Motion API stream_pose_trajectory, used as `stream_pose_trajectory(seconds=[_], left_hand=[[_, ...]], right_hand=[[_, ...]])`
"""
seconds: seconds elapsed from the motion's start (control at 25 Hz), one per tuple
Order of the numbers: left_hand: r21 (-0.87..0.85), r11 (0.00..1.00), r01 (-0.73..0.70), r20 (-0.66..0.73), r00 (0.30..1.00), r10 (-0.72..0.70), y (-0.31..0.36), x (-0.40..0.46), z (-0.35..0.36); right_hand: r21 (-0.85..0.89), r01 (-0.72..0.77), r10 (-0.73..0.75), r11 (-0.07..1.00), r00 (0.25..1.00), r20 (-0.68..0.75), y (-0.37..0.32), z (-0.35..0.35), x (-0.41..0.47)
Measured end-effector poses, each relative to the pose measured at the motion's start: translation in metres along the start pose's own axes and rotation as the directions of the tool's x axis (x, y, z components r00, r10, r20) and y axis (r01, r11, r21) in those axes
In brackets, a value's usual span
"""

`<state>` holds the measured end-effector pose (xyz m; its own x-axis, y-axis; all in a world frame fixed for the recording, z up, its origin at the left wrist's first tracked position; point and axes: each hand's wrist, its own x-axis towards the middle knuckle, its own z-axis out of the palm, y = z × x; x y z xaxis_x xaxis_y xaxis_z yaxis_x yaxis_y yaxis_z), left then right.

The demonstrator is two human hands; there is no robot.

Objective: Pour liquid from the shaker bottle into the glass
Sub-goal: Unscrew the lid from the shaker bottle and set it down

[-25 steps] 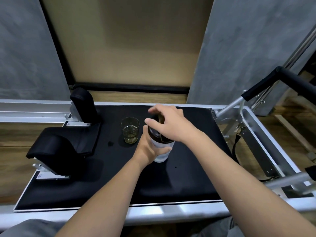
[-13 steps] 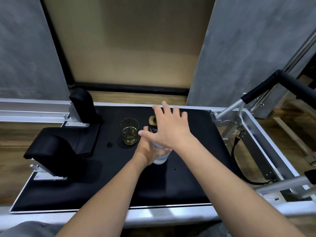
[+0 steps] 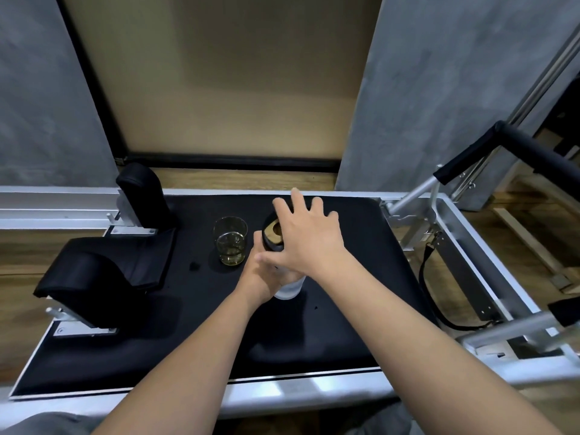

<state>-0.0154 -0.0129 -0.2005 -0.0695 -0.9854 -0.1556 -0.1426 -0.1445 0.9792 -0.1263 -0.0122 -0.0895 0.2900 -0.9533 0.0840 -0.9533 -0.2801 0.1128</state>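
Observation:
The shaker bottle [image 3: 272, 235] stands upright on the black padded platform [image 3: 329, 324], with a frosted white body and a dark lid with a tan top. My left hand [image 3: 265, 279] is wrapped around its body. My right hand [image 3: 309, 240] hovers over the lid's right side with fingers spread and the thumb by the lid's edge, holding nothing. A short clear glass [image 3: 230, 240] with a little yellowish liquid stands just left of the bottle, a small gap apart.
Two black shoulder rests [image 3: 142, 191] [image 3: 84, 287] rise at the platform's left. A metal frame with a padded bar [image 3: 470, 155] and a black strap [image 3: 430, 277] lies to the right. A silver rail [image 3: 298, 390] runs along the near edge.
My right hand has let go of the lid and opened, fingers spreading and shifting right, so the tan lid top shows. My left hand keeps its hold on the bottle.

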Motion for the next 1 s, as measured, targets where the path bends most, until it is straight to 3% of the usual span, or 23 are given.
stream_pose_trajectory(seconds=[0.08, 0.2, 0.24, 0.32, 0.4, 0.44, 0.52, 0.56, 0.6, 0.68, 0.76, 0.84, 1.0], left_hand=[[0.028, 0.999, -0.042, 0.014, 0.999, 0.042, -0.011, 0.007, -0.001], [0.215, 0.969, -0.119, -0.075, 0.988, 0.138, -0.007, -0.002, -0.005], [0.199, 0.971, -0.133, -0.056, 0.988, 0.147, -0.006, -0.003, -0.005], [0.195, 0.975, -0.110, -0.065, 0.990, 0.125, -0.004, -0.004, -0.003], [0.168, 0.979, -0.115, -0.091, 0.987, 0.132, -0.008, -0.003, -0.003], [0.167, 0.980, -0.109, -0.097, 0.987, 0.127, -0.009, -0.002, -0.003], [0.147, 0.985, -0.092, -0.086, 0.991, 0.105, -0.012, -0.001, -0.004], [0.150, 0.984, -0.097, -0.083, 0.990, 0.111, -0.013, 0.000, -0.004], [0.165, 0.982, -0.093, -0.082, 0.991, 0.107, -0.012, -0.001, -0.004], [0.151, 0.983, -0.100, -0.082, 0.990, 0.114, -0.012, -0.001, -0.004], [0.154, 0.983, -0.104, -0.090, 0.989, 0.119, -0.012, 0.001, -0.004], [0.150, 0.983, -0.101, -0.090, 0.989, 0.116, -0.012, 0.002, -0.004], [0.159, 0.982, -0.101, -0.084, 0.990, 0.116, -0.014, 0.005, -0.005]], right_hand=[[-0.045, -0.030, 0.029, 0.999, 0.999, -0.025, -0.004, -0.001, 0.002], [0.053, 0.164, -0.159, 0.985, 0.984, -0.083, 0.007, -0.007, 0.004], [0.154, 0.185, -0.170, 0.970, 0.979, -0.109, 0.016, -0.010, 0.006], [0.500, 0.125, -0.024, 0.857, 0.978, -0.205, 0.035, -0.009, 0.006], [0.843, 0.054, 0.304, 0.536, 0.919, -0.252, 0.054, 0.008, 0.002], [0.952, 0.020, 0.475, 0.306, 0.863, -0.171, 0.062, 0.021, 0.000], [0.973, -0.077, 0.634, -0.216, 0.747, 0.200, 0.077, 0.050, -0.008], [0.902, -0.126, 0.613, -0.413, 0.694, 0.377, 0.083, 0.068, -0.014], [0.834, -0.171, 0.583, -0.525, 0.642, 0.499, 0.087, 0.087, -0.022], [0.746, -0.236, 0.553, -0.622, 0.542, 0.633, 0.090, 0.122, -0.040], [0.696, -0.248, 0.533, -0.674, 0.489, 0.691, 0.087, 0.145, -0.053], [0.694, -0.262, 0.529, -0.671, 0.487, 0.695, 0.086, 0.154, -0.056], [0.783, -0.296, 0.576, -0.548, 0.545, 0.609, 0.085, 0.158, -0.043]])
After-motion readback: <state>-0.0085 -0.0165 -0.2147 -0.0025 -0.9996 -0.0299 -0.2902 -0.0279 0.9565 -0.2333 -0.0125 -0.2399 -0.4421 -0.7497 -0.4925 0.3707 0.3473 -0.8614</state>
